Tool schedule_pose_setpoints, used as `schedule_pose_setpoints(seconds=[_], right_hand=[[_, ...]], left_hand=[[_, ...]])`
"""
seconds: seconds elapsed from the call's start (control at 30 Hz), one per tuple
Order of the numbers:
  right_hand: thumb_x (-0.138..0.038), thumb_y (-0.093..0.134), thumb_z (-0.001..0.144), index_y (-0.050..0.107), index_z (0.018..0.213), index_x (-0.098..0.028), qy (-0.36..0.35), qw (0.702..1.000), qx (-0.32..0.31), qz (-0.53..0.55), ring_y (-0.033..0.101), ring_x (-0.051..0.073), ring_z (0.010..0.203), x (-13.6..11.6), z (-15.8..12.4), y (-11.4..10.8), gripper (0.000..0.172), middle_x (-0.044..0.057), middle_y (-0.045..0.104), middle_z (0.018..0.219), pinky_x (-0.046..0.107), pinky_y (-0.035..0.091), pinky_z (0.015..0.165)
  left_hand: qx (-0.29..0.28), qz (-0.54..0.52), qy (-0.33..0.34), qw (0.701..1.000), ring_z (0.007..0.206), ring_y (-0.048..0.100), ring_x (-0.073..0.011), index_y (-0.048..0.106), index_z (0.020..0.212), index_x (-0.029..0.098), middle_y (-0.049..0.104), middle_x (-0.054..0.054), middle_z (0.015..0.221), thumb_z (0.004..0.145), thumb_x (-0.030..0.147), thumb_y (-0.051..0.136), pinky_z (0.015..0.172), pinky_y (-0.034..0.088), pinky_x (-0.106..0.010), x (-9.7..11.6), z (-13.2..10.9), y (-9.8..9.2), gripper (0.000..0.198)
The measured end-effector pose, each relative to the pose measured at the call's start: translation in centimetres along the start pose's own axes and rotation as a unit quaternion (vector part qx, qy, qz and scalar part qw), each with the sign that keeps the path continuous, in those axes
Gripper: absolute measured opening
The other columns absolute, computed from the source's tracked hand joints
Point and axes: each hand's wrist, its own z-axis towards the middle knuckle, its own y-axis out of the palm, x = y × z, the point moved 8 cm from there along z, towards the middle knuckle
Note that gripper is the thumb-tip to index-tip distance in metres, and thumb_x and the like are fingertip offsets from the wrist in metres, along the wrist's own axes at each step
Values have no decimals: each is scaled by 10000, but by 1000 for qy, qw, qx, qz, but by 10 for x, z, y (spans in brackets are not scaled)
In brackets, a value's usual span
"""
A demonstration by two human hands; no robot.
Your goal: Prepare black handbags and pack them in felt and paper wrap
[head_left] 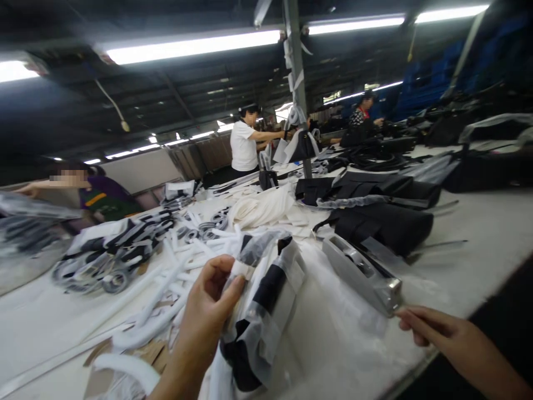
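Between its thumb and fingers, my left hand (214, 294) grips a black bag strap (268, 289) folded into a bundle and wrapped in white sheet and clear plastic. The bundle rests low over the table, partly hidden by the hand. Farther right, a grey tape dispenser (353, 269) lies with its metal cutter end toward me. At that cutter, my right hand (441, 333) is closed in a pinch on the tape end, which is barely visible at the fingertips.
White foam tubes (166, 289) and wrapped straps (120, 250) are heaped on the left. White sheets (266, 205) lie beyond, and black bags (383, 222) at right. A metal post (296, 66) rises behind. Co-workers stand at the far side; one person (104, 194) is at left.
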Motion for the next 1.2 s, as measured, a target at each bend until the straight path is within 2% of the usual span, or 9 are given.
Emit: schedule_pose_setpoints(seconds=[0.07,0.17,0.27,0.37,0.57,0.83,0.97,1.07,1.2], right_hand=[[-741,719,583,811,695,-287,-38,995,-78,44,684,305,591,-42,-12,32,477,103,704,589,387,586,552],[-669,722,709,804,739,-248,-125,961,-206,140,632,231,528,-129,-36,85,430,91,726,669,345,561,523],[-576,698,816,794,795,-232,-186,920,-263,225,628,192,557,-205,-53,124,358,63,727,685,301,540,554],[-543,701,824,770,739,-230,-199,903,-278,262,621,173,564,-242,-57,151,332,36,709,661,273,513,556],[-532,707,803,733,638,-239,-181,928,-270,183,577,164,476,-242,-49,171,337,18,674,575,265,437,465],[-616,707,765,724,606,-244,-156,940,-274,130,622,178,489,-238,-48,164,405,16,684,566,270,465,488],[-638,722,746,684,591,-228,-137,941,-281,129,608,170,485,-227,-44,169,440,14,661,533,259,450,479],[-656,744,703,629,551,-216,-124,937,-289,153,516,136,408,-215,-36,181,480,-5,588,453,247,367,420],[-657,710,726,629,551,-201,-123,921,-312,199,439,105,379,-204,-27,204,494,-29,538,421,239,317,413]], left_hand=[[2,8,28,1000,822,632,-152,607,989,188,652,-8,864,726,416,810,745,495,-223,3,-1,3,403],[-19,35,63,997,876,637,-161,596,1011,189,647,-19,905,780,349,752,813,496,-249,5,-3,9,321],[-27,82,99,991,924,637,-174,583,1025,195,646,-26,945,789,265,712,857,492,-274,7,-7,13,278],[-15,121,137,983,932,631,-180,581,1014,197,641,-26,956,777,209,682,879,486,-295,11,-12,14,258],[-2,134,178,975,1005,636,-197,584,993,202,652,-36,1020,753,148,674,932,478,-322,16,-18,9,262],[-15,110,171,979,962,631,-193,589,978,193,642,-36,972,747,135,701,892,484,-313,9,-16,9,263],[-25,74,142,987,923,628,-189,579,964,193,630,-35,943,735,182,744,864,490,-302,5,-15,11,282],[-30,37,102,994,893,626,-175,581,977,193,624,-25,920,706,213,789,826,483,-275,3,-14,9,342],[-83,-79,13,993,790,627,-143,573,1074,206,659,-15,884,722,327,831,694,462,-224,-4,-15,14,453]])
